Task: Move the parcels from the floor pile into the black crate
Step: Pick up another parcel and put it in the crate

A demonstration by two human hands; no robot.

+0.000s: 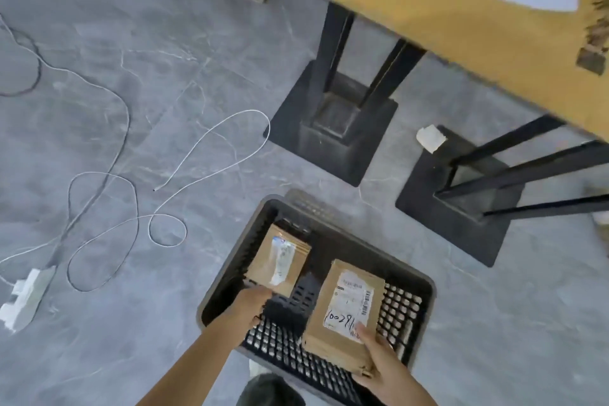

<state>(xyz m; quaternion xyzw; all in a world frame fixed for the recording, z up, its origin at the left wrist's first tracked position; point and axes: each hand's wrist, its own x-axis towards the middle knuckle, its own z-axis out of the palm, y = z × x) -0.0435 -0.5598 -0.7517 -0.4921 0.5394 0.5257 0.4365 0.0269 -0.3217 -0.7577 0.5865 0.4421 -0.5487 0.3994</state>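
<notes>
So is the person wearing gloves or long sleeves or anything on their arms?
No gloves: the left hand and the right hand are bare. Both forearms are bare too, with no sleeve, watch or bracelet showing. Rings are too blurry to tell.

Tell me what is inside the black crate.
Two brown parcels: the smaller parcel, held by the left hand, and the labelled parcel, held by the right hand. They hide whatever lies beneath.

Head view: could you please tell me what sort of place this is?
Probably an indoor workroom for parcel sorting: a labelled parcel and a smaller parcel in a black crate, a yellow table on black bases, cables and a power strip on the grey floor.
</notes>
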